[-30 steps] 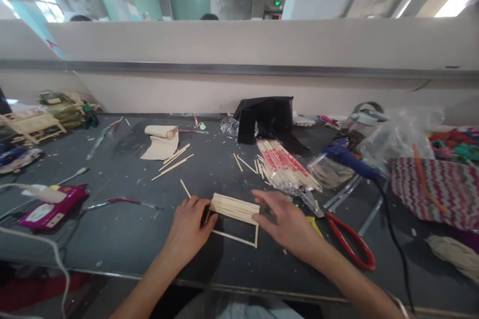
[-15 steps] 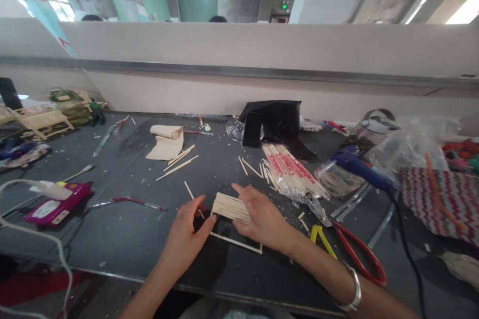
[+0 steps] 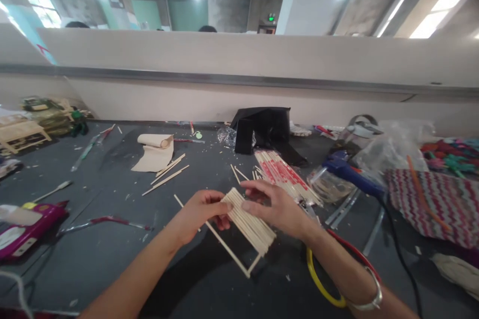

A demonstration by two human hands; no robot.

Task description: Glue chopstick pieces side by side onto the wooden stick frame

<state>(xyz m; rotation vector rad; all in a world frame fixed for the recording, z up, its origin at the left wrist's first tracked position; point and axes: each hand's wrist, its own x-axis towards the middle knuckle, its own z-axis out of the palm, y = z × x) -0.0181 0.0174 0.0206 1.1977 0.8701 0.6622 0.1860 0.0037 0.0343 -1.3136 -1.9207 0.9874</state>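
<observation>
Thumb and fingers of my left hand [image 3: 200, 212] pinch the upper left end of a small frame of thin wooden sticks [image 3: 251, 224]. Several sticks lie side by side across the frame as a slatted panel, while its lower left part is an open gap bordered by single sticks. The frame is tilted, its near corner pointing toward me. My right hand [image 3: 279, 207] lies along the panel's upper right side, thumb touching the slats and the other fingers stretched out and apart. A loose stick [image 3: 178, 201] shows just beyond my left hand.
A packet of sticks in red-printed wrap [image 3: 286, 174] lies beyond my right hand. Further right is a blue glue gun [image 3: 352, 172] with a black cord. A yellow tool handle [image 3: 318, 281] shows under my right forearm. Loose sticks [image 3: 164, 179] and a cloth roll [image 3: 153, 152] lie left.
The stick frame has turned clockwise and looks lifted, its near corner now closer to me. My left hand has moved from its side to pinch its end. The view has shifted slightly right.
</observation>
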